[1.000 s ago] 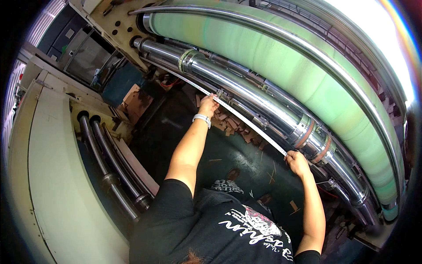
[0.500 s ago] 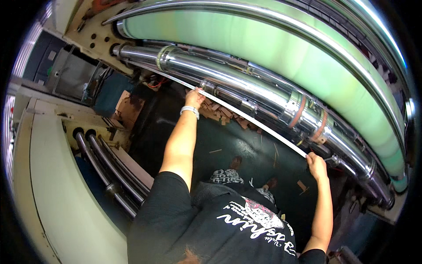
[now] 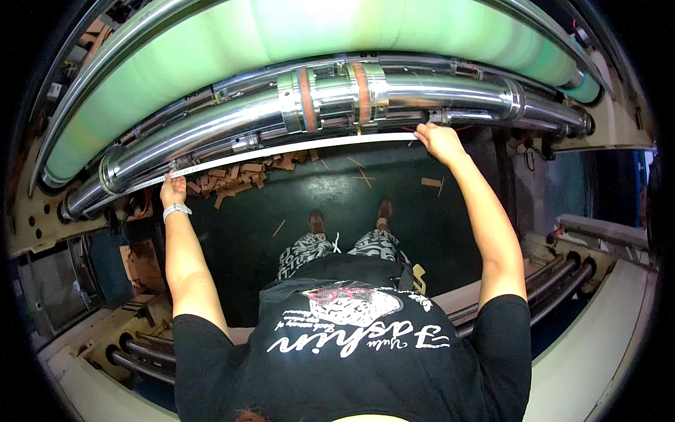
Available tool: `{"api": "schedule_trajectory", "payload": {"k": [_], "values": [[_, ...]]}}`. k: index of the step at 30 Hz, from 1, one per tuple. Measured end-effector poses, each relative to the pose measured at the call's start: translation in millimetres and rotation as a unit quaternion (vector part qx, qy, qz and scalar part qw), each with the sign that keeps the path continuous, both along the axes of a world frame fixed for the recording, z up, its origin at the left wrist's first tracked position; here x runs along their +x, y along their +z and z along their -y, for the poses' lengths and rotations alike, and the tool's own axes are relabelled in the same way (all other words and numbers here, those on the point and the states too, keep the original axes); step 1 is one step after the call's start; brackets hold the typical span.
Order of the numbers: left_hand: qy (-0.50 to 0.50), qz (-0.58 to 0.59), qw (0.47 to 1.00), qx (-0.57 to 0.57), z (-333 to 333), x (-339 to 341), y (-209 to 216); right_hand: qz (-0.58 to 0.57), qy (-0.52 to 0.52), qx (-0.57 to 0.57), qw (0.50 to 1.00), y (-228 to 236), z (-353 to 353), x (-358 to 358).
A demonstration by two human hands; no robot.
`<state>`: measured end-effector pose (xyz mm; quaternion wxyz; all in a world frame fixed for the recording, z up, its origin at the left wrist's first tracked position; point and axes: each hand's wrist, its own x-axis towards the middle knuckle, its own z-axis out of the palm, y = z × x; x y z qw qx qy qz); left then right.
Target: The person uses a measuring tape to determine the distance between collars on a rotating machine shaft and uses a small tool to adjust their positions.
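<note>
A long white measuring tape stretches between my two hands, along the front of a shiny metal shaft. Fine markings show on it near my left hand, whose fingers pinch it from below. Past that hand the tape carries on toward the shaft's left end. My right hand grips the tape's other end, just right of two metal collars with orange-brown bands. Whether the tape touches the shaft I cannot tell.
Behind the shaft runs a large pale-green roller. Brown cardboard scraps lie heaped on the dark floor below. Machine side frames stand left and right, and dark bars sit behind me at the right.
My view has swung round, so the shaft now runs across the picture more levelly. Relative to the banded collars, my right hand is farther right. Both hands still hold the tape.
</note>
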<state>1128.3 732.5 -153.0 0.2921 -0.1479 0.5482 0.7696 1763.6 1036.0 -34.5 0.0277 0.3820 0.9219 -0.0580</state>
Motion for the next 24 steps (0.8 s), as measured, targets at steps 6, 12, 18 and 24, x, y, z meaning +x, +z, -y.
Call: {"api": "schedule_trajectory", "payload": {"k": [6, 12, 18, 24], "values": [[-0.014, 0.013, 1.0, -0.005, -3.5, -4.3, -2.1, 0.028, -0.003, 0.027, 0.999, -13.4, -4.4, -13.7], [-0.016, 0.007, 1.0, -0.003, -1.7, -11.4, -9.8, 0.055, -0.024, 0.025, 0.998, -26.6, -17.2, -21.1], [-0.018, 0.017, 0.999, -0.021, -2.0, -5.6, -6.2, 0.027, -0.008, 0.082, 0.996, -36.6, -22.6, -21.9], [-0.011, 0.019, 0.999, -0.034, 2.1, -4.1, -1.5, 0.058, 0.006, 0.089, 0.994, -30.5, -17.4, -30.5]]}}
